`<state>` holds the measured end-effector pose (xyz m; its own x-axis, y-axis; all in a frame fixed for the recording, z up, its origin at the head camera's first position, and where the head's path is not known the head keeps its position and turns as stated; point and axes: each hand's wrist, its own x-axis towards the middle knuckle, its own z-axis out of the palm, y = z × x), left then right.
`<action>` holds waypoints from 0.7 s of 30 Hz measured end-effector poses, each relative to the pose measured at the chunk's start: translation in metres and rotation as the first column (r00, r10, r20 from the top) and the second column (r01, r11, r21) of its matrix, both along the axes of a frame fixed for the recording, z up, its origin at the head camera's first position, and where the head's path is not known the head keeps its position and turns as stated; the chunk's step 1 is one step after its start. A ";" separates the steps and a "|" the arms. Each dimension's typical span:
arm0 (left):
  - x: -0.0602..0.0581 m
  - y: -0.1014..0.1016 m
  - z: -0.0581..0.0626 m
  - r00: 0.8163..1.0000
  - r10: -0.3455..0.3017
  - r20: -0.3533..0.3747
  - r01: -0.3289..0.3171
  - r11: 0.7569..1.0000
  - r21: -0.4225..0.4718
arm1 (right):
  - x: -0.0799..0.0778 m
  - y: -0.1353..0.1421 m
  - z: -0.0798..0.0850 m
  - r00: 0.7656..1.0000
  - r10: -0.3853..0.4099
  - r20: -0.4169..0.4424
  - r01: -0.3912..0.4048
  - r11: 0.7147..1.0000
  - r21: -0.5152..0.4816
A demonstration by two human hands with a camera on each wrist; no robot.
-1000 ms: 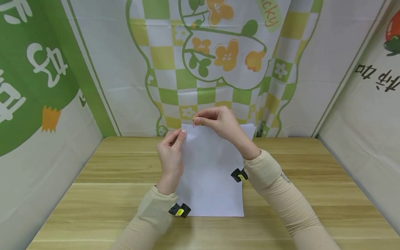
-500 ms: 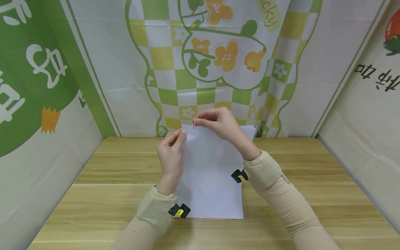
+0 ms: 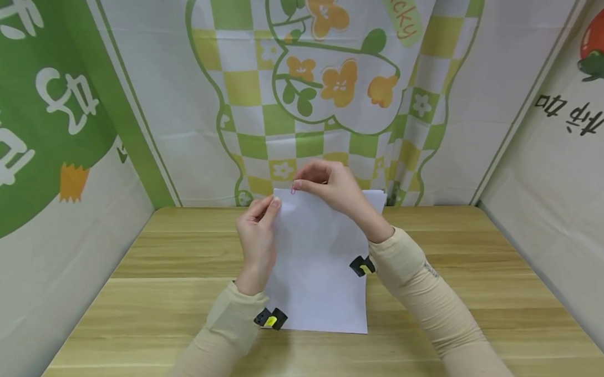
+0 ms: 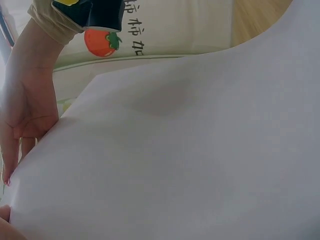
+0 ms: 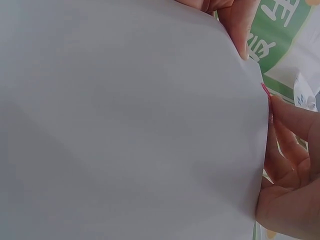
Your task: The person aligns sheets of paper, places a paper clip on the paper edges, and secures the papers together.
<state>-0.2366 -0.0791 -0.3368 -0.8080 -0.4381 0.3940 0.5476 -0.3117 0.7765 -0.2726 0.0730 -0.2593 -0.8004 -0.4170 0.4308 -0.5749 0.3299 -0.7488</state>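
Observation:
White paper point(image 3: 319, 260) stands tilted up in front of me, and a second edge at its top right corner suggests more than one sheet. My left hand point(image 3: 257, 234) pinches the upper left edge between thumb and fingers. At the top edge, just right of that, my right hand point(image 3: 334, 190) pinches a small pink paper clip point(image 3: 293, 190). In the right wrist view the paper clip point(image 5: 265, 89) touches the paper's edge; how far it sits over the sheets is hard to tell. The right hand point(image 4: 30, 100) reaches behind the paper's edge in the left wrist view.
The paper is above a wooden table point(image 3: 171, 304). Behind it hangs a green and yellow checked curtain point(image 3: 248, 90), close to the right fingers. Printed cloth walls point(image 3: 46, 164) stand at both sides. A black wrist camera point(image 3: 270, 319) sits on each cuff.
More of the pink paper clip shows below the right fingertips, against the paper. The paper's lower edge has shifted slightly toward me. Both hands stay nearly in place.

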 end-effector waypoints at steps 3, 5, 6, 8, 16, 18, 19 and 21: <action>0.001 0.000 0.000 1.000 0.001 -0.002 -0.001 1.000 -0.006 | 0.000 0.001 0.000 1.000 0.004 -0.013 -0.004 1.000 0.017; 0.001 0.000 0.000 1.000 0.000 -0.002 0.000 1.000 -0.002 | 0.000 0.001 0.000 1.000 0.008 -0.015 -0.007 1.000 0.022; 0.001 0.000 0.000 1.000 -0.001 -0.002 0.001 1.000 0.001 | 0.000 0.001 0.000 1.000 0.010 -0.017 -0.009 1.000 0.025; 0.002 0.000 0.001 1.000 -0.004 -0.002 0.004 1.000 0.011 | 0.000 0.001 0.000 1.000 0.010 -0.020 -0.010 1.000 0.029; 0.001 0.000 0.000 1.000 -0.016 -0.014 0.016 0.999 0.034 | 0.000 0.002 0.001 0.999 0.004 -0.042 -0.003 0.999 0.039; 0.001 0.000 0.000 1.000 -0.019 -0.019 0.020 0.999 0.037 | -0.001 0.002 0.001 0.999 0.003 -0.048 -0.001 0.999 0.042; 0.001 0.000 0.000 1.000 -0.021 -0.022 0.021 0.999 0.039 | -0.001 0.002 0.001 0.999 0.001 -0.048 0.001 0.999 0.043; 0.002 0.000 0.000 0.999 -0.023 -0.026 0.025 0.999 0.042 | -0.001 0.002 0.001 0.999 -0.002 -0.049 0.004 0.999 0.042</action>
<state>-0.2350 -0.0795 -0.3368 -0.8083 -0.4354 0.3962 0.5592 -0.3575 0.7480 -0.2731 0.0751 -0.2584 -0.7801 -0.4330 0.4516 -0.6095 0.3628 -0.7049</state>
